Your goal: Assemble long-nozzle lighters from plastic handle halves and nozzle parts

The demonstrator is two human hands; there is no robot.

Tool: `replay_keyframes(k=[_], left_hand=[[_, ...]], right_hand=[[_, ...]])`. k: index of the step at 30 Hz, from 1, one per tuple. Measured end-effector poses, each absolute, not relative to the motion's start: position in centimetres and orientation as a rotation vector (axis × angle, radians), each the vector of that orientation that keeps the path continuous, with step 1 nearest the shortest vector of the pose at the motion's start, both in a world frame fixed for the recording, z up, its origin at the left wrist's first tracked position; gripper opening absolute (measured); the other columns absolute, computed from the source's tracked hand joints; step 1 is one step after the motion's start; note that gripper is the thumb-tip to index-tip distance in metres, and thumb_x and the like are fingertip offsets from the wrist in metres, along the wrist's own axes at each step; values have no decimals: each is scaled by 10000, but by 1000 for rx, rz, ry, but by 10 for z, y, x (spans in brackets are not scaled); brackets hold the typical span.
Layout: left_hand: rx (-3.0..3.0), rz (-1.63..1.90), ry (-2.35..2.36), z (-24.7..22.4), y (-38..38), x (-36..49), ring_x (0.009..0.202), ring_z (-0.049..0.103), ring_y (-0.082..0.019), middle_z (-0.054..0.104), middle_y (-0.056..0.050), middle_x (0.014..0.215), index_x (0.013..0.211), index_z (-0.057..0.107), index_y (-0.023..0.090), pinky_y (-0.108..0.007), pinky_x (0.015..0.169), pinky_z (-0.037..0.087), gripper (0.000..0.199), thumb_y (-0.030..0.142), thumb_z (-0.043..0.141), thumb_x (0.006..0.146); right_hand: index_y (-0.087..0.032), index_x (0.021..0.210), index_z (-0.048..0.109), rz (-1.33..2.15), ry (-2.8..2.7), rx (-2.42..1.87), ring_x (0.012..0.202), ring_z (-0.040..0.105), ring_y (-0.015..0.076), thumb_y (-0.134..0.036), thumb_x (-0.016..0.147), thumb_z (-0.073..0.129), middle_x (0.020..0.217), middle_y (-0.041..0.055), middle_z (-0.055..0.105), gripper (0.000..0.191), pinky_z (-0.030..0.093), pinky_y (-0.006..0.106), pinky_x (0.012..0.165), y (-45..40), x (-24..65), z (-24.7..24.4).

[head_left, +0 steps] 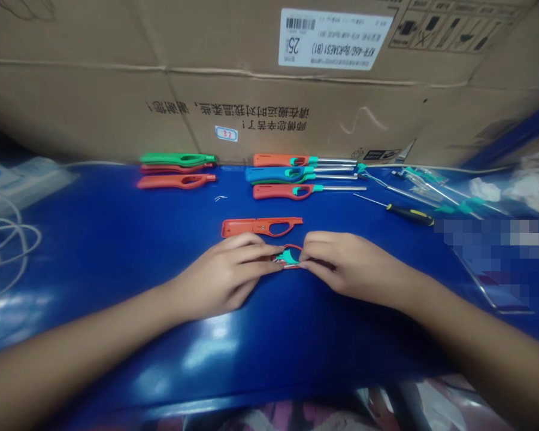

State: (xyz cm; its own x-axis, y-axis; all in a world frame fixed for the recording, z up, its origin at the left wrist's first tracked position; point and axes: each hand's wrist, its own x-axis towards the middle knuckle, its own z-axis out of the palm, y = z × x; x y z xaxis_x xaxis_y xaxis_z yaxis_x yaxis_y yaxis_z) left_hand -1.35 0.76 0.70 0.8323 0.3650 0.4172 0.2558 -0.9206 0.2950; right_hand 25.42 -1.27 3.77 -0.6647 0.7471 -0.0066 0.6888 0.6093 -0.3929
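Both my hands meet over a red lighter half-shell [291, 246] with a teal trigger piece [289, 257] and thin wires inside it. My left hand [227, 269] pinches its left part, so most of that end is hidden under the fingers. From the other side my right hand [341, 260] grips the right end between thumb and fingers. Just beyond them lies a separate orange-red half-shell [242, 227], open side up, with an oval finger hole.
Behind stand a green handle [170, 158], an orange-red handle [170, 181], and several assembled lighters [278, 191]. Right of these are a screwdriver [408, 214] and metal tubes with wires [413, 194]. A cardboard box [117, 102] walls the back; white cable [24, 239] coils left.
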Motion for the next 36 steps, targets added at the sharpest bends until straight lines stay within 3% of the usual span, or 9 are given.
replay_keyframes(k=[6, 11, 14, 16, 20, 23, 26, 30, 36], left_hand=[[2804, 628, 526, 8, 8, -14, 1190, 597, -272, 654, -89, 1378, 1294, 661, 167, -477, 1013, 554, 360, 98, 485, 987], [2767, 700, 499, 4, 8, -14, 1195, 615, -244, 670, -93, 1347, 1309, 651, 173, -428, 1031, 556, 360, 94, 513, 986], [2713, 750, 513, 2, 9, -14, 1191, 638, -227, 687, -92, 1311, 1290, 666, 194, -395, 1036, 559, 347, 100, 538, 981], [2707, 765, 506, 1, 9, -14, 1176, 654, -222, 698, -89, 1290, 1292, 669, 208, -385, 1034, 563, 349, 109, 542, 982], [2715, 794, 477, 0, 8, -12, 1153, 672, -205, 715, -76, 1259, 1291, 668, 217, -356, 1021, 564, 343, 114, 552, 985], [2667, 870, 495, 1, 7, -11, 1107, 688, -193, 736, -73, 1201, 1236, 687, 209, -338, 987, 563, 292, 131, 599, 969], [2597, 925, 555, 6, 9, -12, 974, 695, -188, 755, -76, 1067, 1159, 715, 190, -339, 891, 562, 238, 150, 623, 944], [2660, 855, 646, 13, 16, -18, 871, 655, -190, 747, -61, 963, 1071, 750, 208, -362, 819, 525, 191, 182, 625, 929], [2587, 759, 603, 11, 21, -19, 840, 642, -177, 734, -67, 928, 1104, 743, 199, -324, 773, 532, 194, 219, 615, 959]], right_hand=[[-177, 908, 667, 532, -2661, -1202, 807, 611, 155, -219, 1005, 524, 909, 29, 624, 178, 449, 289, 705, -14, 252, 39], [-184, 916, 687, 538, -2497, -1129, 760, 612, 142, -166, 947, 575, 892, 26, 653, 118, 477, 275, 672, -12, 254, 39], [-184, 1115, 694, 344, -2353, -1091, 987, 633, 203, -155, 961, 538, 1083, 87, 682, 221, 526, 343, 872, -5, 255, 35], [-200, 1269, 663, 225, -2418, -1089, 1217, 558, 267, -130, 971, 495, 1315, 132, 622, 350, 478, 451, 1028, 1, 255, 31], [-276, 1336, 648, 180, -2618, -1154, 1357, 460, 328, -108, 965, 492, 1510, 122, 500, 435, 415, 572, 1087, 10, 257, 25], [-243, 1138, 706, 241, -2568, -1208, 1294, 523, 304, -198, 968, 575, 1427, 116, 562, 219, 437, 538, 1071, 15, 263, 24], [-209, 928, 670, 291, -2513, -1239, 1156, 597, 267, -235, 937, 644, 1292, 104, 614, 38, 486, 468, 996, 17, 269, 27], [-193, 908, 638, 254, -2578, -1236, 1011, 615, 238, -264, 969, 608, 1104, 94, 653, 98, 499, 406, 904, 16, 272, 31], [-187, 924, 645, 305, -2447, -1328, 908, 629, 227, -237, 963, 582, 988, 88, 694, 89, 483, 357, 798, 12, 269, 33]])
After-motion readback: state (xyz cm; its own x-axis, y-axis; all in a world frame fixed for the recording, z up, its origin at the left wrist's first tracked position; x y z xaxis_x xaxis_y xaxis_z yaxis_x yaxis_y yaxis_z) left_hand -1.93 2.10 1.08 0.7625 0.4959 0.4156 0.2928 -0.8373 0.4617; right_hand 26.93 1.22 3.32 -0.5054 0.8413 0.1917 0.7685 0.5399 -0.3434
